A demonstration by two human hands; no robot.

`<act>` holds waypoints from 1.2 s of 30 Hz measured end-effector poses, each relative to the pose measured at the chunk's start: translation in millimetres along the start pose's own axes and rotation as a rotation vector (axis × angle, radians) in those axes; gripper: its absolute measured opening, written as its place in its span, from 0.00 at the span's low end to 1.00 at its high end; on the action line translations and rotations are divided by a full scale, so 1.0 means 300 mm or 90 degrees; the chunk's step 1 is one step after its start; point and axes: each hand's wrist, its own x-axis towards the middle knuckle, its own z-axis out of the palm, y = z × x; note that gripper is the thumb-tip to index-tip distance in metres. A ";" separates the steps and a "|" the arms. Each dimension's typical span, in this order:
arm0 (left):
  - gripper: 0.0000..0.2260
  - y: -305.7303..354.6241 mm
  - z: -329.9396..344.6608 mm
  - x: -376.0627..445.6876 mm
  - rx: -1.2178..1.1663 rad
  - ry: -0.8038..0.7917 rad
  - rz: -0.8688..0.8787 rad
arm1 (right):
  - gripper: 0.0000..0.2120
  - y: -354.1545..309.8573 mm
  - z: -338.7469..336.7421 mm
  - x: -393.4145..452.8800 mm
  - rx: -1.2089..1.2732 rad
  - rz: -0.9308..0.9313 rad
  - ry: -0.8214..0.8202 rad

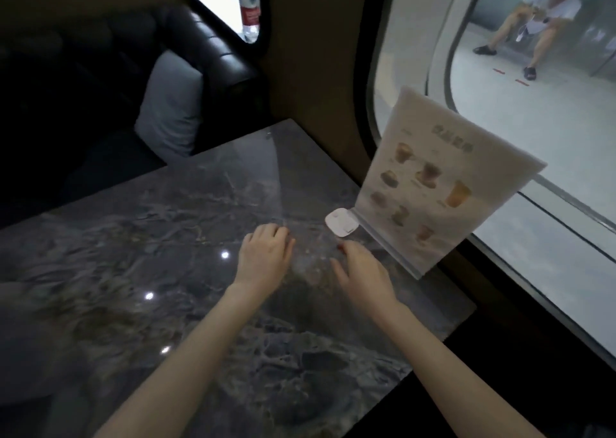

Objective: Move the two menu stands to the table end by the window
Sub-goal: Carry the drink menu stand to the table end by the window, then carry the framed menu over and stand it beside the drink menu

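A printed menu stand (433,184) with drink pictures stands upright at the table's right end, next to the window (500,71). A second, clear acrylic menu stand (308,254) sits on the marble table (166,237) just left of it; its see-through upright sheet is faint and hard to trace. My left hand (266,254) holds the clear stand's base on its left side with curled fingers. My right hand (361,271) presses against its right side, fingers slightly spread.
A small white square device (341,226) lies at the printed stand's foot. A black sofa (206,47) with a grey cushion (170,104) is beyond the table. A water bottle (249,7) stands on the far sill. A person sits outside the window.
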 end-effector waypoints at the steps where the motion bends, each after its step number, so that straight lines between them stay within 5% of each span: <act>1: 0.13 -0.035 -0.028 -0.040 0.018 0.018 -0.003 | 0.17 -0.054 0.012 0.001 0.002 -0.031 -0.005; 9: 0.18 -0.347 -0.223 -0.416 0.138 0.138 -0.078 | 0.19 -0.482 0.148 -0.072 0.016 -0.278 0.029; 19: 0.23 -0.591 -0.333 -0.958 0.250 0.280 -0.159 | 0.24 -0.876 0.416 -0.276 0.089 -0.452 -0.043; 24: 0.30 -0.753 -0.338 -1.188 0.249 0.267 -0.329 | 0.32 -0.999 0.569 -0.373 -0.006 -0.509 -0.115; 31: 0.35 -0.985 -0.348 -1.371 0.100 0.191 -0.552 | 0.37 -1.130 0.710 -0.468 0.024 -0.443 -0.304; 36: 0.31 -1.109 -0.349 -1.364 -0.130 0.242 -0.649 | 0.23 -1.188 0.749 -0.505 0.266 -0.302 -0.351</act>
